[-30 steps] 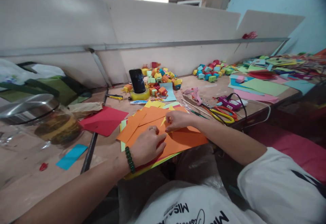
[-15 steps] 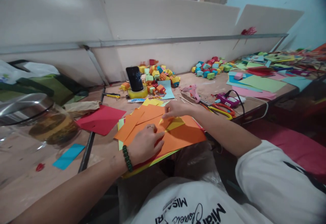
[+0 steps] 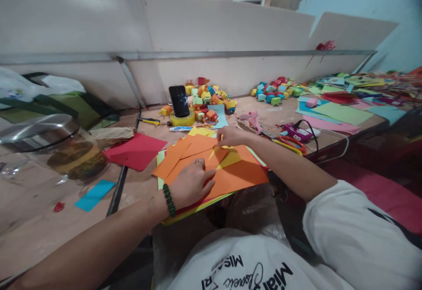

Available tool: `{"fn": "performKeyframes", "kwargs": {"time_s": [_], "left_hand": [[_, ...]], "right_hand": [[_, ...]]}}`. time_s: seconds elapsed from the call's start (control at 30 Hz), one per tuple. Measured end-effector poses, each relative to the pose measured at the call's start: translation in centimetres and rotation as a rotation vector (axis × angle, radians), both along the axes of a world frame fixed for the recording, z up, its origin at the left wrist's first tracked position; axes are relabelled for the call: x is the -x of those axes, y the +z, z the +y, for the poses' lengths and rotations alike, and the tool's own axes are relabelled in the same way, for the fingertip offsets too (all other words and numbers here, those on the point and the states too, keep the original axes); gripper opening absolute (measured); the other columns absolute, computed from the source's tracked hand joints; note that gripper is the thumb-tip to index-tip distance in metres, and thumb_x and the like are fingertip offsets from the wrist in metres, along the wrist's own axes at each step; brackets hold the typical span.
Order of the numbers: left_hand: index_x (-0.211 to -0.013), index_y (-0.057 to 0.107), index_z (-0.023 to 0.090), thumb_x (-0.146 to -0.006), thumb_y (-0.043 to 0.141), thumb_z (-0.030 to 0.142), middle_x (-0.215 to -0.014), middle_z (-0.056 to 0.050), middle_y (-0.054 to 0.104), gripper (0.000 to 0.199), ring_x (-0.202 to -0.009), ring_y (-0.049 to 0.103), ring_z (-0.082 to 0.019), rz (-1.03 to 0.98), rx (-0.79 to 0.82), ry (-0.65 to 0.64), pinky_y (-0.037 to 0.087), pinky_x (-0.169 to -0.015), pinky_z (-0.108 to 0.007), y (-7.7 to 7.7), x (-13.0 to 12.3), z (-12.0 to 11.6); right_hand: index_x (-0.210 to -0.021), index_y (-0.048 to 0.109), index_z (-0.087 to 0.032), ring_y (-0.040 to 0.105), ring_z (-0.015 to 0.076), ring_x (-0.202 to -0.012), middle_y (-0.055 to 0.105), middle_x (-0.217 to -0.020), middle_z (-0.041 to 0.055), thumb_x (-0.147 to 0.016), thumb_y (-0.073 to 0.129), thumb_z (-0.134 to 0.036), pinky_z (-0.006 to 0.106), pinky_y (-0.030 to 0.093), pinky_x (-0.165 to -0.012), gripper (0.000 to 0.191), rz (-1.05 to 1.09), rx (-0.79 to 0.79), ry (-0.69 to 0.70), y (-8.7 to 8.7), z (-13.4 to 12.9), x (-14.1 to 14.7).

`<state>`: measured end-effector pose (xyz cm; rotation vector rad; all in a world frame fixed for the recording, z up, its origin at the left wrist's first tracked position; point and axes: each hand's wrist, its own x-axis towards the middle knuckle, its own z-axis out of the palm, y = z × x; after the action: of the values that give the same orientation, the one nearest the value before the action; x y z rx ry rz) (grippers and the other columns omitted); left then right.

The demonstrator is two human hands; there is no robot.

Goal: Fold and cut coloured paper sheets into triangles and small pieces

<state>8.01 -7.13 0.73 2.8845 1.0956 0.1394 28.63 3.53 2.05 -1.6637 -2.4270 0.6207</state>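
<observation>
A large orange sheet of paper [image 3: 244, 178] lies on top of a stack of coloured sheets at the table's near edge. My left hand [image 3: 193, 184], with a ring and a green bead bracelet, rests on it with fingers spread. At the stack's far side my right hand [image 3: 231, 136] has its fingers curled together at the upper edge of a small yellow piece of paper [image 3: 232, 158]. That piece looks folded, with a flap raised near the fingertips; the exact grip is partly hidden. Beside the left hand lies a narrower orange strip [image 3: 173, 157].
Behind the stack, a phone [image 3: 180, 100] leans upright on a yellow tape roll [image 3: 183, 120] by piled paper cubes [image 3: 211, 98]. A pink glue gun [image 3: 252, 120], scissors [image 3: 286, 145] and a purple device [image 3: 296, 131] lie right. A glass jar [image 3: 75, 156] stands left near red paper [image 3: 136, 151].
The view has shifted slightly, so the table appears a little further right. My right fingertips have lifted slightly along the yellow paper's edge. My left hand stays on the orange sheet.
</observation>
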Motion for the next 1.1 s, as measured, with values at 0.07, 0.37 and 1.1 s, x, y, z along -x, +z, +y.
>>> {"fn": "performKeyframes", "kwargs": {"time_s": [0.07, 0.37, 1.1], "left_hand": [[-0.092, 0.074, 0.017, -0.092, 0.049, 0.030, -0.088, -0.012, 0.060, 0.028, -0.084, 0.058, -0.025, 0.016, -0.011, 0.001, 0.046, -0.075, -0.036, 0.0, -0.1, 0.0], [-0.102, 0.072, 0.020, -0.092, 0.048, 0.034, -0.089, -0.011, 0.058, 0.029, -0.083, 0.058, -0.024, 0.038, 0.005, 0.001, 0.045, -0.073, -0.034, 0.5, 0.0, -0.1], [-0.115, 0.063, 0.018, -0.073, 0.067, 0.054, -0.094, -0.007, 0.065, 0.056, -0.089, 0.060, -0.024, -0.643, 0.300, 0.192, 0.047, -0.083, -0.037, -1.2, -0.2, 2.9]], "right_hand": [[-0.076, 0.072, -0.019, 0.059, 0.0136, -0.063, 0.071, -0.071, 0.0010, -0.064, 0.078, -0.035, 0.021, 0.038, -0.054, 0.021, 0.005, 0.023, 0.063, -0.7, -0.9, 1.5], [-0.074, 0.071, -0.017, 0.057, 0.0143, -0.063, 0.069, -0.069, 0.0024, -0.067, 0.074, -0.026, 0.023, 0.034, -0.054, 0.012, 0.003, -0.042, -0.028, -1.6, 1.1, -1.6], [-0.063, 0.052, -0.018, 0.044, 0.0085, -0.053, 0.051, -0.057, -0.0052, -0.069, 0.070, -0.039, 0.022, 0.034, -0.051, 0.028, 0.531, -0.104, 0.005, -0.7, -4.5, 0.3]]}}
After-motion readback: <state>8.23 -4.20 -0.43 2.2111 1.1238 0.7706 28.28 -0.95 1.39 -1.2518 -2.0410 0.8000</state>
